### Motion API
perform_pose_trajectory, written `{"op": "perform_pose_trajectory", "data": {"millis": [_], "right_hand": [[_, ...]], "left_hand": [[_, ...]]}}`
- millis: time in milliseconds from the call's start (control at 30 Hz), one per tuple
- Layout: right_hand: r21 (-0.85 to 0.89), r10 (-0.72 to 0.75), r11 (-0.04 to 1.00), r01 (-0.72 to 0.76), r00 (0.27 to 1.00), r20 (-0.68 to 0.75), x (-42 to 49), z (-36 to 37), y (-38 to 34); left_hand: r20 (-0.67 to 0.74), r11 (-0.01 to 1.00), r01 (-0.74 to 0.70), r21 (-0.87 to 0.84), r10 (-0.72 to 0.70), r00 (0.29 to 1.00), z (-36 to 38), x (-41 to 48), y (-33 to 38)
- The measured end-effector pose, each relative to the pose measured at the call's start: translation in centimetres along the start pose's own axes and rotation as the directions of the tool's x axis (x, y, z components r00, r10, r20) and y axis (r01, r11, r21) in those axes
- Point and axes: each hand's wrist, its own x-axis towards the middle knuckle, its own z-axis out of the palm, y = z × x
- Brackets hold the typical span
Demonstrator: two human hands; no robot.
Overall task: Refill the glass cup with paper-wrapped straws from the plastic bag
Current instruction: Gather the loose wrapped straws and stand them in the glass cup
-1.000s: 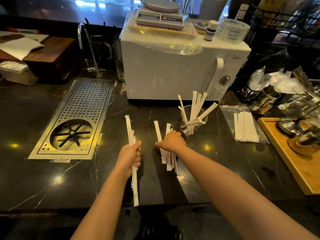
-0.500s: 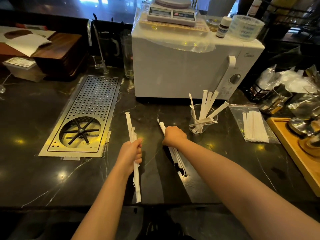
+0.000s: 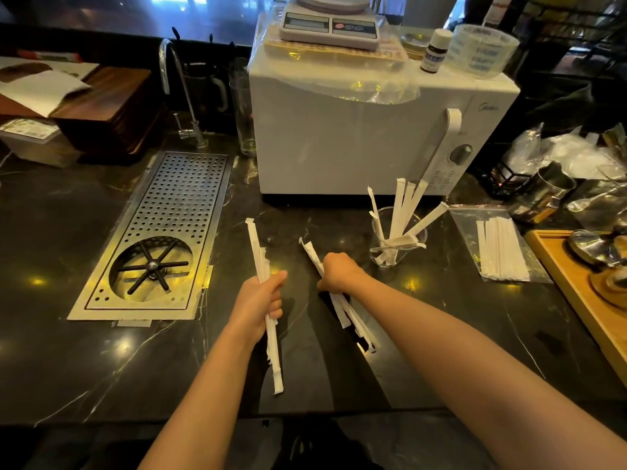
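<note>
My left hand (image 3: 261, 298) grips a small bunch of paper-wrapped straws (image 3: 271, 351) that runs from the near counter edge up past my fist. My right hand (image 3: 339, 271) is closed around a second bunch of straws (image 3: 353, 320), tilted up to the left. The glass cup (image 3: 398, 239) stands to the right of my right hand, in front of the microwave, with several wrapped straws fanned out in it. Further right, the clear plastic bag (image 3: 464, 225) lies flat on the counter with white wrapped straws (image 3: 502, 249) inside.
A white microwave (image 3: 356, 140) with a scale on top stands behind the cup. A perforated metal drain tray (image 3: 169, 232) is set into the dark counter at left, with a tap behind it. A wooden tray (image 3: 583, 300) with metal jugs sits at the right edge.
The straws in my right hand went from spread and upright to a tight bunch tilted left. My left hand kept its bunch nearly still. The view shifted closer.
</note>
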Motion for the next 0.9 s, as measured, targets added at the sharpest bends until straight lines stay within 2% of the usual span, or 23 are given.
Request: {"op": "perform_pose_trajectory", "data": {"millis": [367, 500, 567, 667, 767, 900], "right_hand": [[0.219, -0.138, 0.966, 0.137, 0.990, -0.012, -1.7, -3.6, -2.0], [0.332, -0.200, 0.924, 0.191, 0.980, -0.008, -2.6, -4.9, -3.1], [0.380, -0.226, 0.902, 0.206, 0.974, 0.009, -2.8, -5.2, -3.7], [0.411, -0.265, 0.880, 0.241, 0.964, 0.002, -3.1, -5.3, -4.3], [0.419, -0.294, 0.864, 0.279, 0.955, -0.029, -3.0, -5.7, -4.5], [0.398, -0.323, 0.862, 0.314, 0.945, -0.045, -2.6, -6.1, -4.6]], "left_hand": [[-0.017, 0.998, -0.056, -0.029, 0.056, 0.998, 1.5, 1.3, 1.3], [0.064, 0.993, -0.058, -0.104, 0.065, 0.996, 2.4, 1.1, 2.2], [0.050, 0.990, -0.083, -0.114, 0.089, 0.995, 2.9, 1.2, 2.6], [0.044, 0.986, -0.084, -0.143, 0.091, 0.995, 3.5, 1.3, 3.3], [0.096, 0.980, -0.067, -0.187, 0.086, 0.992, 3.7, 1.5, 3.7], [0.173, 0.983, -0.103, -0.151, 0.129, 0.977, 3.4, 2.1, 3.9]]}}
